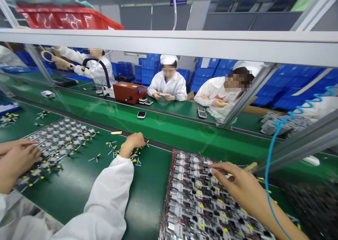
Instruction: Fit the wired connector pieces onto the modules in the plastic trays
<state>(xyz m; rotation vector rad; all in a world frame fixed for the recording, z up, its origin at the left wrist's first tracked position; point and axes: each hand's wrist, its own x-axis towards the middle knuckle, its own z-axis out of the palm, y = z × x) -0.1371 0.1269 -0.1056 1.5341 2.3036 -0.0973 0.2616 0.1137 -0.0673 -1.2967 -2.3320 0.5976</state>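
My left hand (pixel 18 159) lies at the far left edge with its fingers over a grid of small silver-and-white modules (pixel 58 141) with black and yellow tips, and nothing shows in it. My right hand (pixel 134 140), in a white sleeve, has its fingertips down among loose black-and-yellow pieces (pixel 135 158) on the green belt; whether they hold one is hidden. To the right, a co-worker's bare-armed hand (pixel 237 183) reaches over a dense batch of modules with red wires (pixel 198 201).
A green conveyor belt (pixel 158 127) runs across, with a phone-like device (pixel 141 114) on it. Beyond stand a red-brown machine box (pixel 129 92), several co-workers and stacked blue crates (pixel 148 67). An aluminium frame bar (pixel 169 43) crosses above, carrying a red tray (pixel 66 18). A blue coiled cord (pixel 274 152) hangs at right.
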